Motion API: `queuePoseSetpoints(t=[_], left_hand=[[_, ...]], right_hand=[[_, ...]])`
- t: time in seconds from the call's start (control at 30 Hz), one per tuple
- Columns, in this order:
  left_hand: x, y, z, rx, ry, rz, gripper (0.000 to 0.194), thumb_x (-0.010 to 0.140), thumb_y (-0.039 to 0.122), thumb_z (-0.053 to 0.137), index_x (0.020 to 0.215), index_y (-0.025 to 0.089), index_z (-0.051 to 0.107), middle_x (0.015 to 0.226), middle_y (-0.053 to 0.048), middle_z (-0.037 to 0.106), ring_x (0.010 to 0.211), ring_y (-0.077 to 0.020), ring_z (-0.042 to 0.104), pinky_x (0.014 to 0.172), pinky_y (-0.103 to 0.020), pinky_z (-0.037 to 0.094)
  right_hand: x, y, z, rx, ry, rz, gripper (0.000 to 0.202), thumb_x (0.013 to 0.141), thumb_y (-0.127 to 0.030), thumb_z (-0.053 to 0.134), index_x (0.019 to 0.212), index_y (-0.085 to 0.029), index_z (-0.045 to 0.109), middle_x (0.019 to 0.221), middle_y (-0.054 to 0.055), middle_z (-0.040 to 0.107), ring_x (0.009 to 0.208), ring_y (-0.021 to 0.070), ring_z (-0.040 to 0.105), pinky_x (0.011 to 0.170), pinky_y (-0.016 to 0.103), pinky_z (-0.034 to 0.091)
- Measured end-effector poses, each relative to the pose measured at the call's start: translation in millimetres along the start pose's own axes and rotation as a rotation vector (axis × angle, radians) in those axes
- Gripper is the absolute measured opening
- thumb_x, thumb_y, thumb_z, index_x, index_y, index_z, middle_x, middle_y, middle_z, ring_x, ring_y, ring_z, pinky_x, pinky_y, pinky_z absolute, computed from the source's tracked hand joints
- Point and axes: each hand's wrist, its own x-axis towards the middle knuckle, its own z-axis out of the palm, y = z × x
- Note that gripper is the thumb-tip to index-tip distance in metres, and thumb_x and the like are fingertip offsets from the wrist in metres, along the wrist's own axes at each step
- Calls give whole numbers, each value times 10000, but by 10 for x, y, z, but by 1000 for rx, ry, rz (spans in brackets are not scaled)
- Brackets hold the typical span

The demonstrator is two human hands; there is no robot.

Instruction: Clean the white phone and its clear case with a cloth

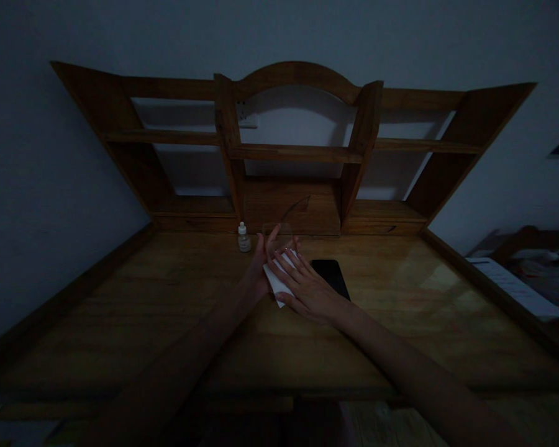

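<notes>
Over the middle of the wooden desk, my left hand (pixel 261 264) holds a clear, see-through piece (pixel 277 233), its fingers behind and around the piece. My right hand (pixel 305 288) presses a folded white cloth or tissue (pixel 279 288) against the lower part of that piece, fingers laid over the white sheet. What exactly the clear piece is cannot be made out in the dim light. A small bottle with a white cap (pixel 244 239) stands upright just left of my left hand. Partly behind my right hand lies a flat black object (pixel 330 276), like a phone.
The wooden desk (pixel 168 298) has raised side edges. Along its back rises a wooden shelf unit (pixel 298 152) with small drawers below. A wall socket (pixel 248 118) shows through the shelf. Beyond the right edge lie white papers (pixel 512 285) beside a chair.
</notes>
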Motion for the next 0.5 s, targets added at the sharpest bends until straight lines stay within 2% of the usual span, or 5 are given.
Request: queuePoseSetpoints(t=[0.13,0.3,0.4,0.5], left_hand=[[-14,-9,38,-7,-36,-56,652,956,591,378,1546,364,217,1423,-124,513,1252,-300,552,1108,-510,317],[-37,11,108,6,-63,-121,632,956,586,388,1534,363,263,1465,-99,481,1314,-318,492,1135,-543,264],[-28,-52,143,-7,-82,-133,616,964,575,367,1525,325,317,1445,-80,515,1351,-309,453,1148,-506,266],[38,-179,116,-10,-34,-100,568,988,524,314,1498,287,394,1394,-64,568,1374,-288,428,1144,-446,302]], right_hand=[[5,-21,-7,-15,-2,-22,601,1028,-456,354,1564,-285,144,1649,23,31,1514,252,-5,1226,526,146],[25,-33,-26,-63,15,-11,597,1021,-466,378,1557,-328,155,1648,3,28,1516,252,31,1229,532,124],[33,-23,-48,-94,37,46,595,1021,-471,367,1558,-344,145,1648,-14,18,1516,256,19,1231,533,115],[32,9,-78,-120,67,123,603,1025,-468,348,1564,-332,116,1648,-20,25,1516,254,-1,1232,530,105]])
